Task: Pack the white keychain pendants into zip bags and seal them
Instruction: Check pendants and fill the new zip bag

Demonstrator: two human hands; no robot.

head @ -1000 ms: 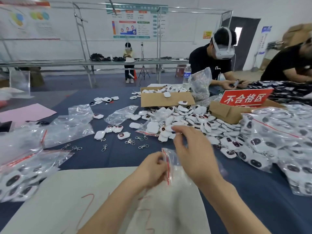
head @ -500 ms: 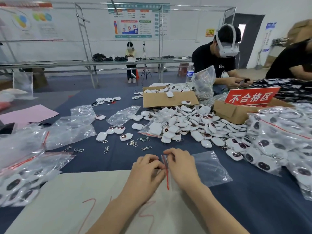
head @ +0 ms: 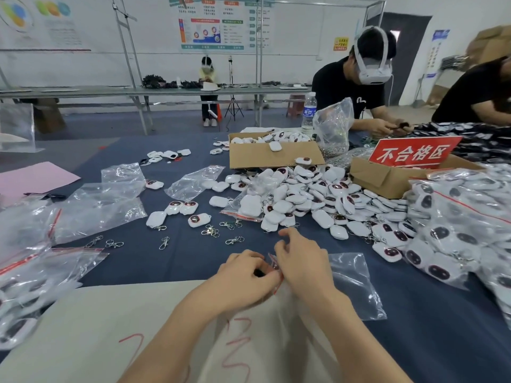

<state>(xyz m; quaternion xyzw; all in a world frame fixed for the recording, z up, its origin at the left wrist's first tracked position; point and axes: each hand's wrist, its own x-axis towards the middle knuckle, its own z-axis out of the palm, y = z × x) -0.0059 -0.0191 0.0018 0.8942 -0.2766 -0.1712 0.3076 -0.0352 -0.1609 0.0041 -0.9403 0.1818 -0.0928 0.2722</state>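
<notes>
A second ago the right hand (head: 301,268) was stretched far out at the edge of the pendants (head: 304,194). It has since come back near, and both hands now meet at the mouth of the zip bag (head: 355,286).

The left hand (head: 244,275) is curled, pinching the bag's red strip (head: 274,262) from the left. The right hand clamps the same strip from the right with thumb and lower fingers, while its upper fingers lift loose above.

The bag lies flat on the counter (head: 442,327), trailing right from under the right hand. Its clear body looks empty. A dark spot sits between the left fingers, but I cannot tell whether it is a pendant going in.

The fetching reach seems over, and the work has moved to the bag mouth, either opening it or pressing it shut. The pendants are heaped just beyond the hands, and filled bags (head: 456,217) are piled at the right.
</notes>
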